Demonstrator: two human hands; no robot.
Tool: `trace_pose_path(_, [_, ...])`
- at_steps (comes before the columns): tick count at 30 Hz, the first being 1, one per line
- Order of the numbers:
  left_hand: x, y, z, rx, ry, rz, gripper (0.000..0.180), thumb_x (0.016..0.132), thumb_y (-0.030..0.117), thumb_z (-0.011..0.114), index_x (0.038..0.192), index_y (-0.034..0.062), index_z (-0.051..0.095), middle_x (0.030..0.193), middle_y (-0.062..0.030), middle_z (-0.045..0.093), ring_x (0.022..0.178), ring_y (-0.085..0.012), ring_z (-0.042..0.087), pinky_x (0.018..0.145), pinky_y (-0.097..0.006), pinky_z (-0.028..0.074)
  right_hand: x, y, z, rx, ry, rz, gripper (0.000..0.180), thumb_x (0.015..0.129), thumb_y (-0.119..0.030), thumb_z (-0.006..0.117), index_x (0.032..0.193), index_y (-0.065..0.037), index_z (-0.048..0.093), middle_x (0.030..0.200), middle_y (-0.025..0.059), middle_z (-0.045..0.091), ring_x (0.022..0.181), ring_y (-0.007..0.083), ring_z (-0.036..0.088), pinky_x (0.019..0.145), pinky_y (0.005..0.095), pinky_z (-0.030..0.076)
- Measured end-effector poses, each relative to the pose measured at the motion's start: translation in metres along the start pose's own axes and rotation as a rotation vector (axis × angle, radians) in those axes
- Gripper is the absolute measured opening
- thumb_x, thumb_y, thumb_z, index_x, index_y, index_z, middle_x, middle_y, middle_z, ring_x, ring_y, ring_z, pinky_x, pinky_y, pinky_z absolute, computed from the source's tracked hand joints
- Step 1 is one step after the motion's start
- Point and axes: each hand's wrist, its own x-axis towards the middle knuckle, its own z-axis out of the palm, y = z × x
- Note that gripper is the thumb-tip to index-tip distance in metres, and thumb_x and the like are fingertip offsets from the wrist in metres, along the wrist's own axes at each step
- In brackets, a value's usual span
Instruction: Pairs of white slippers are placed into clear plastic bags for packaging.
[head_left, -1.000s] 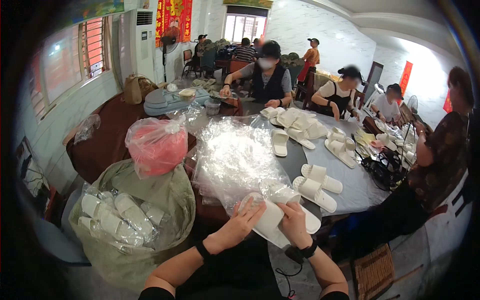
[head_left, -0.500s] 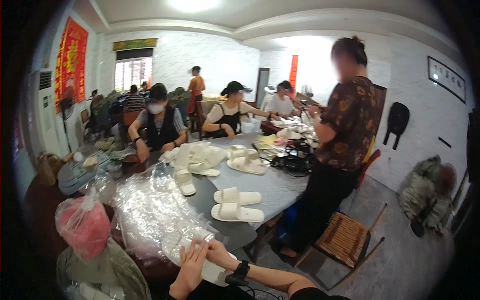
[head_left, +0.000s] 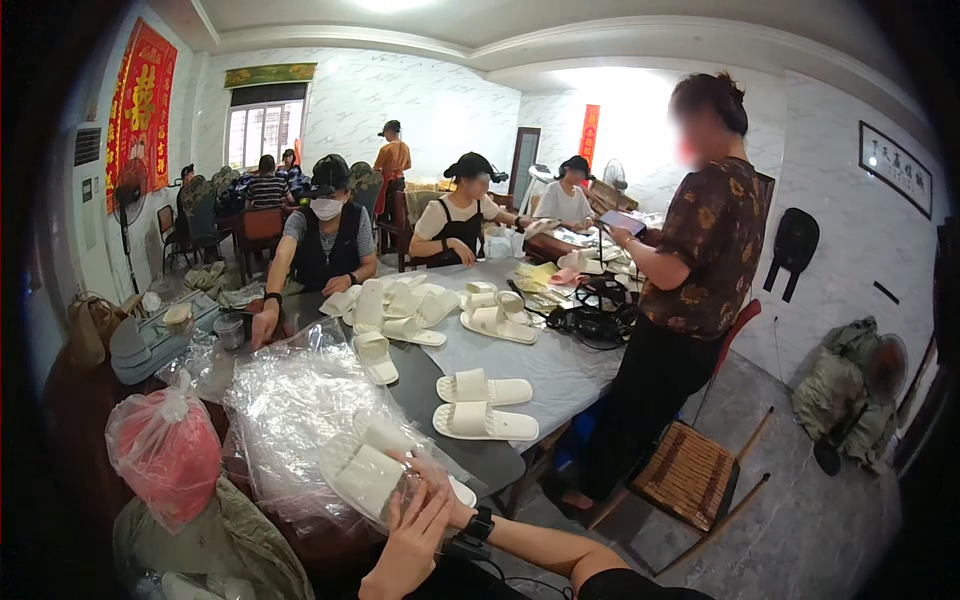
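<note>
Two white, open-toed slippers are held together in my hands above the near edge of a dark grey tabletop, clear plastic film visible around them. My right hand, partly hidden behind the other, has its fingers bent firmly over them; my left hand lies across the film with fingers nearly straight, whether pinching or merely pressing I cannot tell. The bagging of this pair looks part-done, though how far the film reaches is unclear. Plenty appears left: a matching white pair sits unwrapped to the right, and a heap of loose white slippers lies beyond, past a glossy spread of flat clear plastic bags.

A pale grey sheet covers the table's far side. Across it sits a masked co-worker; another person stands at right, beside a slatted brown chair. A red-and-gold banner hangs on the marbled white wall.
</note>
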Motion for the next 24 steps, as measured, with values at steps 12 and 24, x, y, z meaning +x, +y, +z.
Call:
trace_pose_path(12, [-0.007,-0.002,-0.027,-0.058,-0.011,-0.062,0.075,0.072,-0.016,0.054,0.145,-0.0018,0.046,0.156,-0.0203,0.040,0.148,-0.0467,0.028,0.118,-0.063,0.018,0.096,-0.011,0.110,0.145,0.145,0.261,0.047,0.091,-0.006,0.056,0.138,-0.006,0.057,0.100,0.0223,0.064,0.088,0.0368,0.063,0.075,0.0443,0.050])
trace_pose_path(24, [-0.082,-0.044,-0.038,-0.066,-0.071,-0.306,0.095,0.078,0.037,0.082,0.153,0.0037,0.034,0.160,-0.0210,0.030,0.149,-0.0484,0.019,0.115,-0.069,0.017,-0.022,-0.003,0.008,-0.637,-0.498,0.081,0.077,0.091,-0.028,0.071,0.157,-0.026,0.032,0.156,0.0176,0.038,0.141,0.0510,0.032,0.104,0.0636,0.038])
